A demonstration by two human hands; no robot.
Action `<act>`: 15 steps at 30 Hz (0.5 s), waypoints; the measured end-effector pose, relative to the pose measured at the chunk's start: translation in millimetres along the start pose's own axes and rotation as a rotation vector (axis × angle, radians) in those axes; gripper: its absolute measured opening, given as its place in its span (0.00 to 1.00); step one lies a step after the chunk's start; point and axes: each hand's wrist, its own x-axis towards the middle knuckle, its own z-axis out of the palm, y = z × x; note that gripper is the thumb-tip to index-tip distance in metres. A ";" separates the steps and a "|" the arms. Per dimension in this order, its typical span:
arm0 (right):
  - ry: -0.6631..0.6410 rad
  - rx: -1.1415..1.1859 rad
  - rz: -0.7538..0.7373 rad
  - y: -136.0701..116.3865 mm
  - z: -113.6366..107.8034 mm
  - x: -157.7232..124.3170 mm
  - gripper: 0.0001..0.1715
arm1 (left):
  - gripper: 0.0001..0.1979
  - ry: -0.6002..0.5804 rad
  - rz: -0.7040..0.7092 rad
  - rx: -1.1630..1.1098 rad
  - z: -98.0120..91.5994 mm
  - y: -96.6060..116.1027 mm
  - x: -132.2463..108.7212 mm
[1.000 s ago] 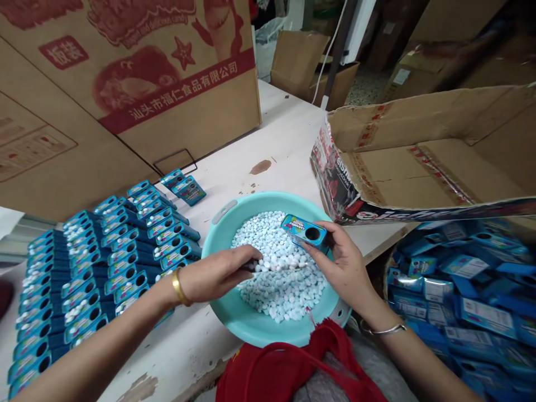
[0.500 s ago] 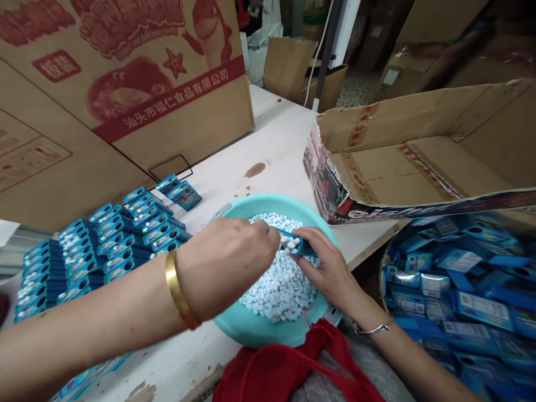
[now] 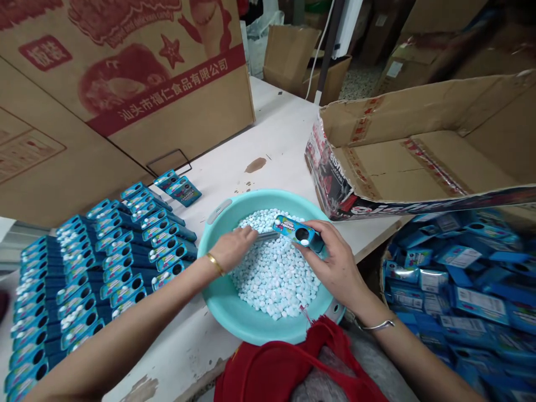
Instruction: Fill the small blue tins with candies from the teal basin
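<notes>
My right hand grips a small blue candy box, its printed end with a round dark hole facing up and a few white candies on it. My left hand is closed around a thin grey scoop-like tool, mostly hidden by the fingers and the candies. Both hands are over a turquoise basin holding a heap of small white and pale blue candies. The tool's tip lies low at the candies, left of the box and just below its end.
Rows of blue candy boxes stand at left on the white table. Two more boxes sit farther back. A large carton rises behind. An open carton is at right, above a container of blue boxes.
My left hand has moved left and down, away from the box towards the candies. The box has turned so its printed end shows, and the candies heaped at it are mostly gone.
</notes>
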 end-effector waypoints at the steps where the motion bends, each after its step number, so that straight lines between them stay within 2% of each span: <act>1: 0.006 -0.003 0.005 0.4 0.0 -0.3 0.17 | 0.14 -0.018 0.063 -0.027 12.6 6.9 2.6; 4: 0.029 0.000 0.015 1.6 0.4 -0.7 0.17 | 0.12 -0.072 0.230 -0.124 35.0 27.7 -4.1; 7: 0.031 0.008 0.031 2.6 0.9 -0.7 0.17 | 0.12 -0.156 0.338 -0.256 39.7 39.6 -18.8; 11: 0.037 0.005 0.040 3.3 1.2 -0.8 0.17 | 0.14 -0.239 0.359 -0.538 30.1 35.2 -30.2; 15: 0.028 -0.001 0.041 3.3 1.4 -0.8 0.17 | 0.11 -0.168 0.384 -0.732 2.2 16.6 -41.6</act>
